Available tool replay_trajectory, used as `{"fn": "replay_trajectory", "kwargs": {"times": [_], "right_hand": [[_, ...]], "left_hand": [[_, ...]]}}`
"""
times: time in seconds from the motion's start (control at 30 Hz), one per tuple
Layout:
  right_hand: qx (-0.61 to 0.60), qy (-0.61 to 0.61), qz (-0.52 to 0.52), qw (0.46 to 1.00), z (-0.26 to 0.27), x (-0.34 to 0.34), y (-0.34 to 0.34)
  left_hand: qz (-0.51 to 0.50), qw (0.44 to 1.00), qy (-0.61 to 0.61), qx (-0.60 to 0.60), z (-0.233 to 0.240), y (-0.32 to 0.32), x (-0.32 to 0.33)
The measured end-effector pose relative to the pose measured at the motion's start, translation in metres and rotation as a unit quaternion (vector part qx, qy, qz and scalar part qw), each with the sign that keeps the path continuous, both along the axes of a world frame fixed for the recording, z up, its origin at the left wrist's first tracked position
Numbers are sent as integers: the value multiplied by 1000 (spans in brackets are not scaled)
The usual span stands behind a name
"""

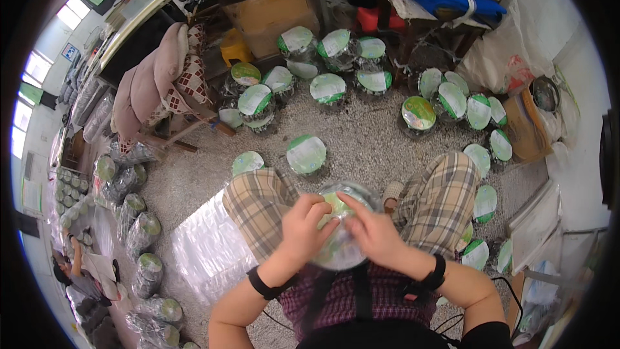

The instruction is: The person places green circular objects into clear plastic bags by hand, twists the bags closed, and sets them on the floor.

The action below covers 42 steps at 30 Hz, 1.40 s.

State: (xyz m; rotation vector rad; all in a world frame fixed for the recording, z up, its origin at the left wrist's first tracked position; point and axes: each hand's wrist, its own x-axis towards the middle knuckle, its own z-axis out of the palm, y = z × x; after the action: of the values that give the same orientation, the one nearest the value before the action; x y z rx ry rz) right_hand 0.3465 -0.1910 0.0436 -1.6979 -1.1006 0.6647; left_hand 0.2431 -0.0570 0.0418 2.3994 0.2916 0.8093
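A round bundle in clear plastic (345, 251) sits between my knees, with a green and yellow label on its top. Over that top, my left hand (304, 227) has its fingers bent and its thumb reaching inward across the label. My right hand (377, 232) comes from the other side, index finger stretched over the label and the other fingers curled. Both hands touch the bundle's upper face. Glare and the fingers hide whether either one pinches the plastic film.
Similar green-labelled bundles (306, 154) stand ahead; others (485, 203) line the right. A clear plastic sheet pile (208, 247) lies left, near a cushioned chair (150, 82). More wrapped bundles (144, 230) stand far left, where another person (87, 276) sits. A cardboard box (273, 14) is ahead.
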Motion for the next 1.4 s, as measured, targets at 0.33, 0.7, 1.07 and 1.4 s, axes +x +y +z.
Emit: {"fn": "replay_trajectory", "kwargs": {"times": [0.33, 0.7, 1.07, 1.4], "right_hand": [[29, -189, -34, 981, -33, 27, 23], [94, -119, -153, 976, -40, 31, 33], [-68, -78, -11, 995, -67, 21, 67], [-265, -102, 72, 956, -77, 9, 70]], "left_hand": [[-146, 980, 129, -41, 8, 14, -36], [183, 963, 79, -180, 1, 130, -135], [705, 509, -337, -361, -83, 131, -474], [672, 372, 168, -617, -335, 143, -158]]}}
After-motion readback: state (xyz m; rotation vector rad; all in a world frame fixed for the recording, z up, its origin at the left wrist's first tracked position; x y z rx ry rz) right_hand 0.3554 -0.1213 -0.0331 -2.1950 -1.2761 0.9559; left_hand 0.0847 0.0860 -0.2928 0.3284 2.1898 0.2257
